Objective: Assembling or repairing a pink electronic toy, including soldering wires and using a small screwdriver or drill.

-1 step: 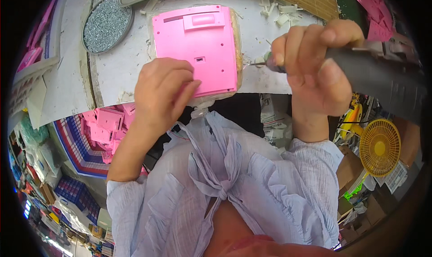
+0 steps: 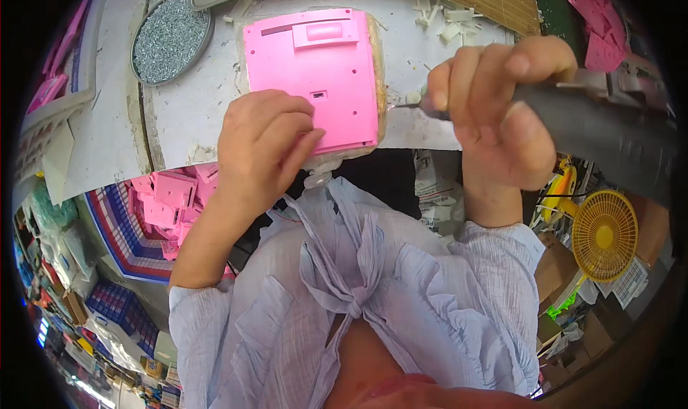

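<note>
A flat pink plastic casing (image 2: 337, 79) with several screw holes and a small slot near its middle lies on a padded, plastic-wrapped block (image 2: 380, 72). My left hand (image 2: 265, 140) grips the casing's lower left edge with curled fingers; the thumb side rests on the pink face. At the right, my right hand (image 2: 502, 108) is wrapped round a dark power screwdriver (image 2: 595, 119) held nearly level. Its thin bit (image 2: 407, 106) points left, just beyond the casing's right edge. Something small and shiny shows at the bit's tip, too small to make out.
A round dish of silver screws (image 2: 172, 40) stands at the left. Small white plastic pieces (image 2: 462, 22) lie near a brown cardboard sheet (image 2: 487, 1) at the back. Below the table's edge sits a basket (image 2: 122, 244) of pink parts (image 2: 172, 198). A yellow fan (image 2: 605, 236) stands at the lower right.
The screwdriver and my right hand have shifted slightly, the bit a little lower and further left. My left hand has edged slightly to the right on the casing.
</note>
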Tool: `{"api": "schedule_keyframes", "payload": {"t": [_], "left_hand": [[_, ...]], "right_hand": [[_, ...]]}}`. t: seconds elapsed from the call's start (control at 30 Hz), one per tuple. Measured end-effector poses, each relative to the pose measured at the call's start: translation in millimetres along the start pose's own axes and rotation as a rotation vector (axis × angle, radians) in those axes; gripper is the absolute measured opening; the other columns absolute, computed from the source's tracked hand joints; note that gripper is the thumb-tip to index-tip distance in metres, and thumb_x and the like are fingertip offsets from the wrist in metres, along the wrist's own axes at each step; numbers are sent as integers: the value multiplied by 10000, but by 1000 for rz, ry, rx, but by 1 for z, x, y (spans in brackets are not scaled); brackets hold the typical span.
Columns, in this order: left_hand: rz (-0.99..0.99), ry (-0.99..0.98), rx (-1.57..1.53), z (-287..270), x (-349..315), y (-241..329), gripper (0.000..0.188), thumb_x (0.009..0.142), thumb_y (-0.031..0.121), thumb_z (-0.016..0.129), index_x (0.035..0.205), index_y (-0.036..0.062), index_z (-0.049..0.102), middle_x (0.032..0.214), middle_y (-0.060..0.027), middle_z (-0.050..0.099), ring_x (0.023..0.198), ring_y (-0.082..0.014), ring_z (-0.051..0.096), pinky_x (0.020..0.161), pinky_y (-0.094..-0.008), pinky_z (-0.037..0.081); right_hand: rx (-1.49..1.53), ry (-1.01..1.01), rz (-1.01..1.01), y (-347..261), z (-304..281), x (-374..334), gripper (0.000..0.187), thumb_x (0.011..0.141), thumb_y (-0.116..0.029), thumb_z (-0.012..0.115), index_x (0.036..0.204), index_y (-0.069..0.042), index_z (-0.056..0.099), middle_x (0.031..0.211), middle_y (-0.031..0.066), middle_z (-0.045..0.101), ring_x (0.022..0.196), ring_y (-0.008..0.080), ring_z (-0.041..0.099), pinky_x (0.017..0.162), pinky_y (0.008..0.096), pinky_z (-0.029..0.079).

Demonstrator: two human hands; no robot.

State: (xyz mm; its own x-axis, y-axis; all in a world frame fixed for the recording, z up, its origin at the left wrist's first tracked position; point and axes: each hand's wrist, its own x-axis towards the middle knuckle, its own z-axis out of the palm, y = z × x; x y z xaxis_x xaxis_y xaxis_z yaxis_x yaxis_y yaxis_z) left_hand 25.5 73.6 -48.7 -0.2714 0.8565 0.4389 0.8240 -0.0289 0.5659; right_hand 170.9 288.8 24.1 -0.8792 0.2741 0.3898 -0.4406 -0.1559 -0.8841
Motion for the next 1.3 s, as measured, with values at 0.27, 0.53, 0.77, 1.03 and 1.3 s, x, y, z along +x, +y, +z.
{"api": "schedule_keyframes", "payload": {"t": [0.27,0.53,0.77,1.03,1.3], "left_hand": [[35,4,20,-2,2,-3,190,755,78,815,897,63,689,1004,-66,730,977,-278,675,894,-403,496],[-116,194,-14,-21,-5,-26,150,781,1,795,892,22,695,955,-108,738,907,-288,688,814,-362,526],[-270,253,-44,-24,-40,-26,142,788,11,798,864,18,678,940,-104,736,888,-269,685,802,-348,527],[-52,118,-82,-10,-21,-10,174,784,75,802,843,61,639,1093,-88,738,1042,-293,683,926,-417,516],[77,-86,1,8,1,-22,150,852,140,747,893,66,623,1234,-86,710,1239,-286,629,1096,-494,438]], "right_hand": [[-78,164,80,8,19,-21,329,928,-211,695,1178,-97,514,641,2,466,558,142,470,655,370,476],[-294,289,-23,6,-14,13,327,958,-204,574,1234,-36,523,658,2,434,569,148,418,668,401,452],[-420,367,-75,-9,-2,66,263,976,-164,630,1178,-5,573,700,-1,515,578,119,530,632,294,474],[-116,118,46,13,9,8,270,965,-225,604,1170,-67,529,647,-6,442,562,139,427,647,387,443],[-111,183,110,21,49,-44,267,946,-214,723,1021,-93,497,617,11,485,519,147,469,573,355,453]]}}
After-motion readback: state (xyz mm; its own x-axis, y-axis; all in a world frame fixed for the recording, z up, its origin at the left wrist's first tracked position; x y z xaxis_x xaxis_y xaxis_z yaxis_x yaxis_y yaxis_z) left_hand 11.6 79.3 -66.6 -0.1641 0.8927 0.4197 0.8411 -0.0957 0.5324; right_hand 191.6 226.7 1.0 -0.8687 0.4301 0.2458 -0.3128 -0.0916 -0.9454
